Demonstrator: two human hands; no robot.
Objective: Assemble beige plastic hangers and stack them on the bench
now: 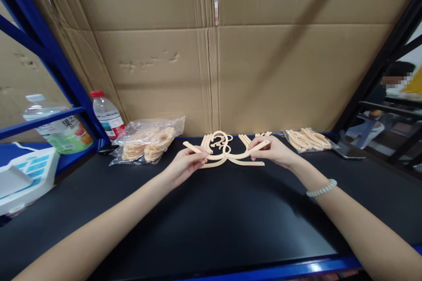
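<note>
The left hand (pixel 185 164) is pinching a pale hanger (pixel 237 156) on the left; the right hand (pixel 273 151) is pinching it on the right.

Over the black table (pixel 231 219), the fingers of our left hand (pixel 186 162) and right hand (pixel 272 151) cover parts of the beige curved pieces (pixel 216 156); we cannot tell whether they join where they meet. At the table's far left, wrinkled wrapping (pixel 176 127) blurs its contents. Left of the table, a blue rail (pixel 42 121) crosses the large bottle (pixel 70 138), and a white device (pixel 36 189) is cut off by the frame. Beyond the table's right, a dark post (pixel 367 77) partly hides a co-worker (pixel 378 95).
</note>
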